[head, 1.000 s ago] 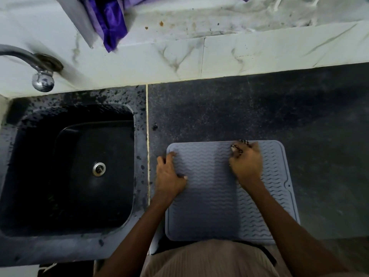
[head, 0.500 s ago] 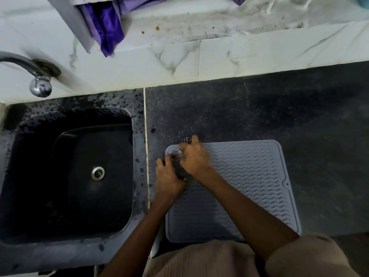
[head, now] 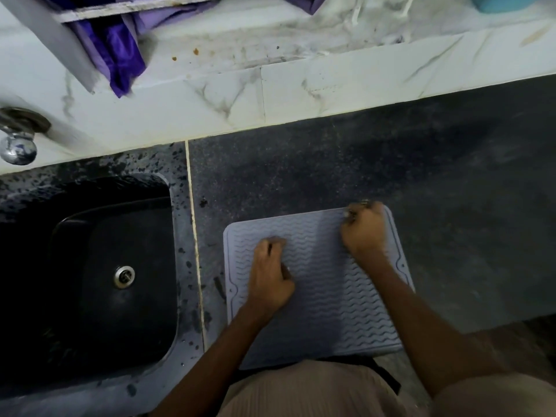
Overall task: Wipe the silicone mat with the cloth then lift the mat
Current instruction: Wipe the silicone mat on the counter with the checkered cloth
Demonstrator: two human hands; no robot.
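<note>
From the head view, the mat [head: 325, 284] lay flat on the dark worktop [head: 451, 206], just right of the sink [head: 90, 266], its near edge at the person's body. The left hand [head: 270, 272] rested on the mat's left half, fingers bent with their tips down on the ribbed surface, gripping nothing that could be seen. The right hand [head: 365, 233] sat at the mat's far right corner, fingers curled tight into a fist over a small dark bit of cloth [head: 361, 203] that barely showed past the knuckles; the hand was blurred. A tap [head: 18, 145] stood over the sink's far left side, and purple fabric [head: 120, 55] hung on the white ledge behind.
</note>
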